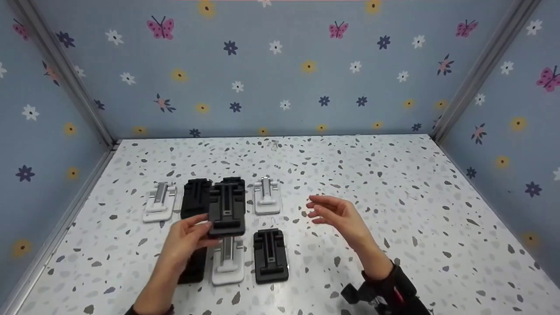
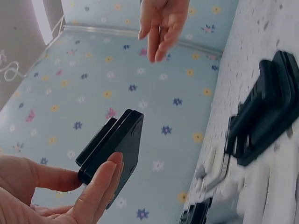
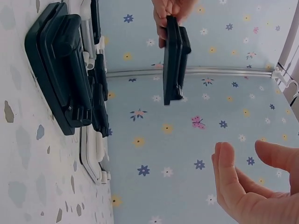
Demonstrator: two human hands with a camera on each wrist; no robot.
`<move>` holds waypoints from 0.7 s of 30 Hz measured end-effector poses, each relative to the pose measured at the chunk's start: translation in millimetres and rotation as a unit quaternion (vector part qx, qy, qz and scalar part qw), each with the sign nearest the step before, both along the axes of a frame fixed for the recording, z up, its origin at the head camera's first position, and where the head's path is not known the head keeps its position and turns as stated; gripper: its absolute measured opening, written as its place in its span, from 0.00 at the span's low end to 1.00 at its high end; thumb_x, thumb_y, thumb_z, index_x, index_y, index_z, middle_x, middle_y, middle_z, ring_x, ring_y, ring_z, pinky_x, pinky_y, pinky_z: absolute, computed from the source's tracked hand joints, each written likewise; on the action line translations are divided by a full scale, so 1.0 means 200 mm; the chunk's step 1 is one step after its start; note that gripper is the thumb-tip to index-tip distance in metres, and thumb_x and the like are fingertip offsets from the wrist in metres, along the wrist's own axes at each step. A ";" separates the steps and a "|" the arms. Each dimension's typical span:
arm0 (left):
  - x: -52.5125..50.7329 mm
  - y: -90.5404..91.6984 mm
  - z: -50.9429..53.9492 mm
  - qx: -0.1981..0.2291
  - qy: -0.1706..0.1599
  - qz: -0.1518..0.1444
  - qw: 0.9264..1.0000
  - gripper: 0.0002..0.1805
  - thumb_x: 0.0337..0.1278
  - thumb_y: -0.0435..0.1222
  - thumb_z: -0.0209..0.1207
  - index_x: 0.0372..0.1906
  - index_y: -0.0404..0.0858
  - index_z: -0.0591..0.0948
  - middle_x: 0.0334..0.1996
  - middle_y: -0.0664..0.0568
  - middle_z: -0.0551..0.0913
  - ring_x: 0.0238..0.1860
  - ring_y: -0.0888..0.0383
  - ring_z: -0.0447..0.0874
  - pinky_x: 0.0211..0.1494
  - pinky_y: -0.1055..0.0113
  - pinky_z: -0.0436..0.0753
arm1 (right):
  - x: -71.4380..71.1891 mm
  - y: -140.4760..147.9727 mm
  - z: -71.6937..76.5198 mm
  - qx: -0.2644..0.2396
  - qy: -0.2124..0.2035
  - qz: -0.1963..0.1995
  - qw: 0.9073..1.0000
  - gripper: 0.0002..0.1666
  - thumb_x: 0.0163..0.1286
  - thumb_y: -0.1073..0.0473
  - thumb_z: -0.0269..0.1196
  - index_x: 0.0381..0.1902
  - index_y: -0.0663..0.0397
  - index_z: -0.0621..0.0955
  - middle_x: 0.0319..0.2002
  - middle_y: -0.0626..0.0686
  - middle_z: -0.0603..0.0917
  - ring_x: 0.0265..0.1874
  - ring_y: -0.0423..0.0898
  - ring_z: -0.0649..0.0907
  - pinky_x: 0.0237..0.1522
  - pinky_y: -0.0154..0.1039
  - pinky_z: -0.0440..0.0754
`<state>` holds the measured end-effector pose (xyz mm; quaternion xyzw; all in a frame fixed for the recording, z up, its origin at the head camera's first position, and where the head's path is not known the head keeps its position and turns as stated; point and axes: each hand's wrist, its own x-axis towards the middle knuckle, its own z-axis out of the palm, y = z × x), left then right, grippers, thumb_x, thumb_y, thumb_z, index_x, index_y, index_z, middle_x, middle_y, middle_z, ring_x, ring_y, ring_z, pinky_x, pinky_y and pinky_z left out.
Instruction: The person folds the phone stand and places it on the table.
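My left hand (image 1: 181,240) pinches a black folding phone stand (image 1: 226,210) by its edge, thumb on one face and fingers on the other. In the left wrist view this stand (image 2: 119,151) is up in the air, folded flat. Below it in the head view, a white phone stand (image 1: 228,264) and another black one (image 1: 234,179) are partly covered. To the right, my right hand (image 1: 343,221) hovers above the table with relaxed, slightly bent fingers and nothing in it. Nearest to that hand are a white stand (image 1: 267,201) and a black stand (image 1: 271,258).
Farther left lie a white stand (image 1: 158,205), a black stand (image 1: 195,197) and a black one (image 1: 194,269) partly behind my left hand. The speckled white table (image 1: 393,183) is bordered by flower-patterned panels (image 1: 280,87) at the back and sides.
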<state>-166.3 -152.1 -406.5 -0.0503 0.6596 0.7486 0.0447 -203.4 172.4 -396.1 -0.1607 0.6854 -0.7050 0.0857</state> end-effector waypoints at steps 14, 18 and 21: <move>-0.07 -0.79 -0.57 -0.176 -0.117 0.064 0.975 0.26 0.67 0.30 0.34 0.65 0.24 0.45 0.59 0.24 0.55 0.35 0.57 0.81 0.39 0.63 0.82 | -0.06 0.07 -0.09 0.064 0.032 -0.052 0.996 0.21 0.62 0.66 0.56 0.51 0.75 0.70 0.45 0.64 0.77 0.39 0.53 0.79 0.41 0.39 0.80; -0.01 -0.79 -0.51 -0.222 -0.157 0.062 0.960 0.24 0.65 0.28 0.32 0.63 0.19 0.46 0.57 0.22 0.55 0.31 0.59 0.79 0.34 0.66 0.83 | -0.07 0.11 -0.10 0.086 0.038 -0.058 0.994 0.20 0.62 0.67 0.56 0.50 0.76 0.71 0.45 0.65 0.76 0.39 0.53 0.79 0.41 0.38 0.80; 0.03 -0.75 -0.42 -0.244 -0.184 0.060 0.950 0.24 0.64 0.26 0.33 0.61 0.17 0.48 0.55 0.21 0.56 0.30 0.57 0.78 0.31 0.68 0.82 | -0.08 0.14 -0.10 0.106 0.038 -0.064 0.992 0.20 0.62 0.67 0.56 0.50 0.76 0.71 0.45 0.66 0.76 0.40 0.53 0.79 0.40 0.37 0.81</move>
